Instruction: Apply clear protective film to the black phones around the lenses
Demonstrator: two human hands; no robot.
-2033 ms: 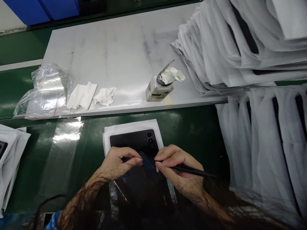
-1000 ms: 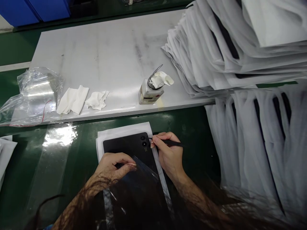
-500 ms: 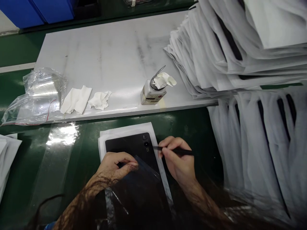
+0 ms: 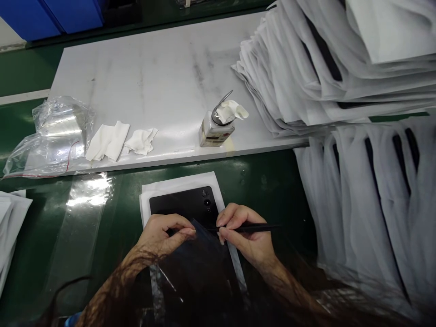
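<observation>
A black tablet back panel, with camera openings near its upper right corner, lies on white sheeting in front of me. My left hand is over the panel's left side, thumb and fingers pinching the corner of a clear film that is lifted off the surface. My right hand grips slim black tweezers at the panel's right edge. Their tip points left, close to the raised film; whether it touches I cannot tell. Dark strands of hair blur the panel's lower part.
Beyond the panel, a grey board carries a square bottle with tissue at its top, folded wipes and a clear plastic bag. Stacks of white-sleeved panels crowd the right. White sleeves lie at far left.
My right hand has moved down and slightly left with the tweezers, from beside the camera openings to near the lifted film. My left hand stays almost still.
</observation>
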